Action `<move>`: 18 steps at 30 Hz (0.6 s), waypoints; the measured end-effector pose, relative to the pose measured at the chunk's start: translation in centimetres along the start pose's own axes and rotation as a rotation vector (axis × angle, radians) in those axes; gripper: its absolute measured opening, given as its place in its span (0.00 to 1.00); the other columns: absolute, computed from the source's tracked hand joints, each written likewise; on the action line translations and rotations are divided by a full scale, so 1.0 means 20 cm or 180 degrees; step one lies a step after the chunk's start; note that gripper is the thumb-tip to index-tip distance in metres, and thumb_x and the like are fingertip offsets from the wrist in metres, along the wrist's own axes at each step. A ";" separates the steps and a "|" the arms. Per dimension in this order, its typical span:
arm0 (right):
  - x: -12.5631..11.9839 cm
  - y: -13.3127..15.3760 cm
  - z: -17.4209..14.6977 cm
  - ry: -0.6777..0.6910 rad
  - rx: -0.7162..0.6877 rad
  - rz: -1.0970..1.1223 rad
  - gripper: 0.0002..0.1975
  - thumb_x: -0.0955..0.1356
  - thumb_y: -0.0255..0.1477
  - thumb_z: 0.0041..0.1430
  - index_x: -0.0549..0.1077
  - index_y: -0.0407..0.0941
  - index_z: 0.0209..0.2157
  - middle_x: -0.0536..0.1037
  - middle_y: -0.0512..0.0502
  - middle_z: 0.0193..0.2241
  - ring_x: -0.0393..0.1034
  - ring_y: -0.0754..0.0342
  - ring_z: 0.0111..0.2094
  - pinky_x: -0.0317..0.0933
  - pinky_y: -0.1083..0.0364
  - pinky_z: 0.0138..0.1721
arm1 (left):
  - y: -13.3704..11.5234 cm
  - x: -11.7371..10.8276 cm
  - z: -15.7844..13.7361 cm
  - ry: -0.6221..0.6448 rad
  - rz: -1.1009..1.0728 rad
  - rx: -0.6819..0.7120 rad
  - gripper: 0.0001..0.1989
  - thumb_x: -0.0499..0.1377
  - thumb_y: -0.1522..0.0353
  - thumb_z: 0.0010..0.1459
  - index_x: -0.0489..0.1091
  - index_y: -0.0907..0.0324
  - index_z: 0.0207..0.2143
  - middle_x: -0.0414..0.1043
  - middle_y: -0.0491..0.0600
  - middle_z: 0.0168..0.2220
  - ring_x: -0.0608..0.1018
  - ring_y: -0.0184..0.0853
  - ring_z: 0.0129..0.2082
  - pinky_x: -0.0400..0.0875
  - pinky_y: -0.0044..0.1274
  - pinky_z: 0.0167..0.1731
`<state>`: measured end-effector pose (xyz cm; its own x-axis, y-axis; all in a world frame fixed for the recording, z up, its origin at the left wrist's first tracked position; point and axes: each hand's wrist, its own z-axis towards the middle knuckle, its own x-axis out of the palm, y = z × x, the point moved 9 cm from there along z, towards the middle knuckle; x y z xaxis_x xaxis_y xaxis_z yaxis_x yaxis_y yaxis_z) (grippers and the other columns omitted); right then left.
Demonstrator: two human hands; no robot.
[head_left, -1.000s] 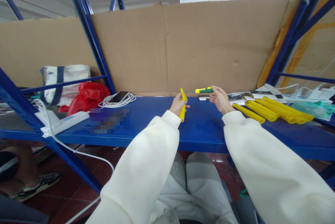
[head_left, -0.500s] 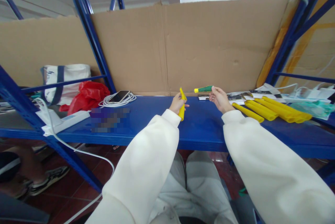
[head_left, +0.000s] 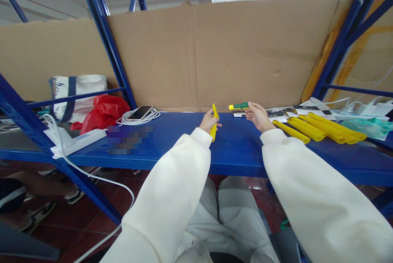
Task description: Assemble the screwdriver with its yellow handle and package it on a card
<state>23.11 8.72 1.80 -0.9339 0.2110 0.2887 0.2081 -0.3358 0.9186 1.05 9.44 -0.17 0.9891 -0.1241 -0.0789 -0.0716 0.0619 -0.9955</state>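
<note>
1. My left hand (head_left: 208,121) has its fingers closed around a yellow tube (head_left: 214,123), held upright over the shelf (head_left: 172,142) near its back edge.
2. My right hand (head_left: 257,116) grips a green screwdriver (head_left: 238,106), tip toward the tube.
3. Risk, as I judge it: the tip slips off the narrow tube (light grip) and jabs my left fingers.
4. More yellow tubes (head_left: 319,128) lie toward the shelf's right end.
</note>
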 end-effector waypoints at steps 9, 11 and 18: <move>0.02 0.00 -0.01 0.0049 -0.0082 -0.0080 0.20 0.77 0.41 0.53 0.64 0.47 0.27 0.68 0.59 0.16 0.60 0.63 0.17 0.55 0.64 0.17 | -0.01 0.00 -0.02 -0.0023 0.0060 -0.0083 0.32 0.54 0.82 0.59 0.59 0.55 0.64 0.73 0.52 0.48 0.74 0.23 0.21 0.61 0.14 0.13; 0.01 0.00 -0.01 0.0000 -0.0043 -0.0162 0.21 0.76 0.43 0.53 0.64 0.47 0.27 0.67 0.59 0.16 0.60 0.63 0.16 0.55 0.64 0.17 | -0.01 0.00 -0.02 -0.0011 0.0059 -0.0090 0.32 0.54 0.82 0.58 0.58 0.56 0.64 0.73 0.52 0.49 0.74 0.23 0.21 0.62 0.15 0.13; 0.00 0.00 -0.03 -0.0141 0.0107 -0.0193 0.18 0.74 0.39 0.59 0.63 0.46 0.27 0.69 0.57 0.17 0.61 0.63 0.17 0.56 0.65 0.18 | -0.01 0.01 -0.01 0.0006 0.0058 -0.0072 0.32 0.57 0.79 0.59 0.59 0.55 0.64 0.73 0.52 0.49 0.75 0.23 0.21 0.61 0.14 0.14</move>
<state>22.90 8.18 1.55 -0.9315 0.2706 0.2432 0.1619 -0.2902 0.9432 1.14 9.14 0.00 0.9874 -0.1251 -0.0971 -0.0926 0.0418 -0.9948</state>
